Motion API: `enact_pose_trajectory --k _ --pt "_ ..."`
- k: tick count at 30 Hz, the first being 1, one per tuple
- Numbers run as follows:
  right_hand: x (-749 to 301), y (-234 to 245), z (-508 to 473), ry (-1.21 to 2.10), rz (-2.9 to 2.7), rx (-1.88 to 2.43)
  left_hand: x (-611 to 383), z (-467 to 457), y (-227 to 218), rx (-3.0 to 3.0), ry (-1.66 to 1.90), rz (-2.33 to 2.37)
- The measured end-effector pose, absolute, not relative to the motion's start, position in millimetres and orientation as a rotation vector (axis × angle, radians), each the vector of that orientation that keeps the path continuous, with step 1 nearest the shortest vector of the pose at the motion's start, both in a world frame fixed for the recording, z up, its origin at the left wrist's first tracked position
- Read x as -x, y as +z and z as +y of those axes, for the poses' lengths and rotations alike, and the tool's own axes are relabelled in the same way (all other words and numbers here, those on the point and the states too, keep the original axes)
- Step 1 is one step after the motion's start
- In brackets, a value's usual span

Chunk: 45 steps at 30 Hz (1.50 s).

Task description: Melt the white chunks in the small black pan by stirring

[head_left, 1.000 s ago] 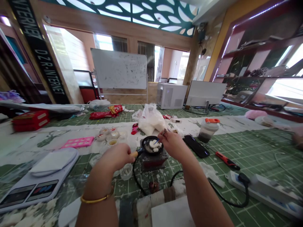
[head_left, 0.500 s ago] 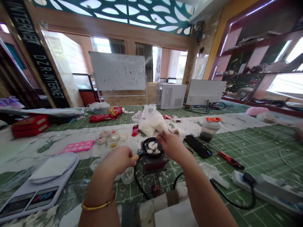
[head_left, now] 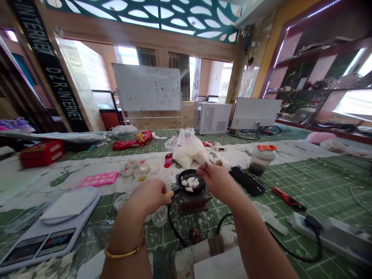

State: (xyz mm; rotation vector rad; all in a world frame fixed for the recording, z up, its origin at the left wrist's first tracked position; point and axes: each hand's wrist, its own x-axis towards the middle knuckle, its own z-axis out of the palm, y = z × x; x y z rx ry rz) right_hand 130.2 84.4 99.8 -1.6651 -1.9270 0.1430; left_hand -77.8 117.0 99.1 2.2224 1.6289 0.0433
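My left hand is closed round the wooden-ended handle of a small black frying pan. White lumps of something soft lie in the pan, which rests on a small dark hot plate. Over the pan's right rim, my right hand pinches a thin stick with a bluish lower end, its tip at the lumps. Right behind the pan stands a clear plastic bag filled with white powder.
Small filled cups and a pink mould lie left, beyond a kitchen scale. To the right are a black phone, a lidded jar, a red-black tool and a power strip. Black cables cross near the hot plate.
In the pan the white lumps have shifted, with small pieces now on the left side. The stick's tip has moved among them. The whole view has swung slightly.
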Motion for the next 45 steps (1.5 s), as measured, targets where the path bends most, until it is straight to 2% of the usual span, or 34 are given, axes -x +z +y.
enact_pose_trajectory --k 4,25,45 --pt "-129.5 100.9 84.7 0.057 -1.903 1.766 77.5 116.1 99.3 -2.244 0.052 1.617" --pt "-125.1 105.2 77.1 0.212 -1.972 1.658 77.0 115.8 98.4 -2.231 0.032 1.654" --pt "-125.7 104.8 80.4 0.168 -1.944 1.715 78.2 114.9 95.0 -2.249 0.041 1.665"
